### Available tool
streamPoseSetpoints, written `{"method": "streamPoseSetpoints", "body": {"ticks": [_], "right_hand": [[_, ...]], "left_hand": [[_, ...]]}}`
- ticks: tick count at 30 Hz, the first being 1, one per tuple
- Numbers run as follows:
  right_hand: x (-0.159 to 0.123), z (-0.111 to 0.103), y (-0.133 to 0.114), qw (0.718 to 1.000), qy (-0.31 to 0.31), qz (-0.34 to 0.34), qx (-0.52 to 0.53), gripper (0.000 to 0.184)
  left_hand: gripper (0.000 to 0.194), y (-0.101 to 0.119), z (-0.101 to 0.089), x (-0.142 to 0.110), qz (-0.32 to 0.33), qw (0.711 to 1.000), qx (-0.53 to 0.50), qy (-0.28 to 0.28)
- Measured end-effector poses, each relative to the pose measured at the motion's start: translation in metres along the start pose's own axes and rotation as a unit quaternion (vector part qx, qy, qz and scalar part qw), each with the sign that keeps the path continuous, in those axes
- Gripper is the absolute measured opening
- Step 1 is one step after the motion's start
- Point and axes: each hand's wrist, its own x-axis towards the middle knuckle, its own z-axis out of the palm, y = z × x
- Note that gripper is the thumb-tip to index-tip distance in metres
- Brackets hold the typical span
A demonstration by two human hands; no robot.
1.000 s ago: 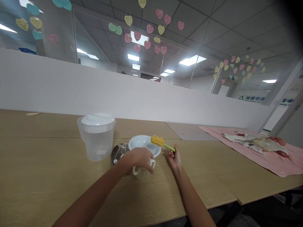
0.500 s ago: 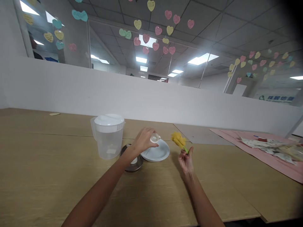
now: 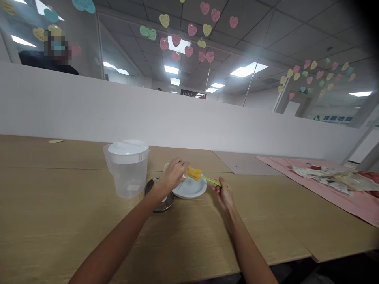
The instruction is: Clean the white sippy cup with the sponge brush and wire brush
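Observation:
My left hand [image 3: 175, 174] is wrapped around a small translucent bottle [image 3: 166, 168], mostly hidden behind the fingers, its mouth turned to the right. In my right hand [image 3: 224, 194] is the green handle of a bottle brush [image 3: 194, 174] with a yellow sponge head. The brush points left, and its head is at the bottle's mouth; how far it reaches inside I cannot tell. Below both hands is a white plate [image 3: 192, 194]. A metal dish [image 3: 162, 208] with something white in it stands left of the plate, partly covered by my left forearm.
A clear lidded pitcher [image 3: 130, 173] stands left of the dish. To the right, a pink cloth [image 3: 325, 189] bears plastic packaging [image 3: 346, 181]. A white wall [image 3: 183, 122] with glass above borders the table's back. A person [image 3: 50, 59] is behind the glass.
The bottle brush has swung from upright to pointing left, its yellow head now at the bottle's mouth. My left hand has turned the bottle towards it. The view has shifted slightly.

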Motion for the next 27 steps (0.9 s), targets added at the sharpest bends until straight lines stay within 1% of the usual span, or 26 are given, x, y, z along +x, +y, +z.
{"method": "streamPoseSetpoints", "body": {"ticks": [3,5,8,10,11,12,14,15,18,20,21,23,24,25,27], "right_hand": [[-0.004,0.003,0.001,0.999,-0.032,-0.019,-0.032,0.035],[-0.009,0.007,0.005,0.997,-0.062,-0.016,-0.051,0.038],[-0.014,0.013,0.011,0.989,-0.116,-0.003,-0.087,0.039],[-0.016,0.015,0.012,0.989,-0.119,-0.004,-0.088,0.039],[-0.015,0.014,0.010,0.992,-0.101,-0.008,-0.074,0.039],[-0.014,0.014,0.008,0.996,-0.071,-0.012,-0.051,0.038],[-0.011,0.010,0.001,1.000,0.016,-0.018,0.005,0.036],[-0.008,0.007,-0.002,0.997,0.065,-0.020,0.034,0.034],[0.000,-0.004,-0.008,0.976,0.199,-0.021,0.089,0.028],[0.004,-0.010,-0.008,0.962,0.255,-0.021,0.091,0.025],[0.006,-0.012,-0.008,0.959,0.271,-0.020,0.086,0.023],[0.007,-0.013,-0.006,0.956,0.284,-0.018,0.076,0.020],[0.008,-0.013,-0.004,0.955,0.287,-0.017,0.074,0.018],[0.008,-0.012,-0.003,0.955,0.288,-0.018,0.068,0.018],[0.008,-0.011,0.000,0.958,0.283,-0.023,0.036,0.019]], "left_hand": [[0.033,0.007,0.006,-0.001,0.025,0.999,0.029,-0.029],[0.030,0.011,0.012,-0.001,0.032,0.998,0.034,-0.047],[0.028,0.014,0.019,0.000,0.035,0.997,0.015,-0.069],[0.027,0.014,0.021,0.000,0.037,0.996,-0.004,-0.075],[0.026,0.013,0.021,-0.001,0.035,0.997,-0.012,-0.075],[0.025,0.012,0.020,-0.001,0.033,0.997,-0.015,-0.074],[0.025,0.008,0.019,-0.001,0.035,0.997,-0.002,-0.070],[0.025,0.006,0.019,-0.002,0.042,0.997,0.016,-0.068],[0.017,-0.001,0.022,-0.002,0.069,0.991,0.102,-0.061],[0.017,-0.005,0.026,-0.003,0.085,0.985,0.142,-0.058],[0.019,-0.006,0.027,-0.003,0.091,0.983,0.146,-0.056],[0.022,-0.005,0.026,-0.002,0.083,0.989,0.112,-0.039],[0.026,-0.003,0.024,-0.001,0.057,0.995,0.077,-0.021],[0.034,0.000,0.021,0.000,0.018,0.999,0.035,0.002],[0.052,0.007,0.013,0.002,-0.078,0.993,-0.066,0.055]]}}
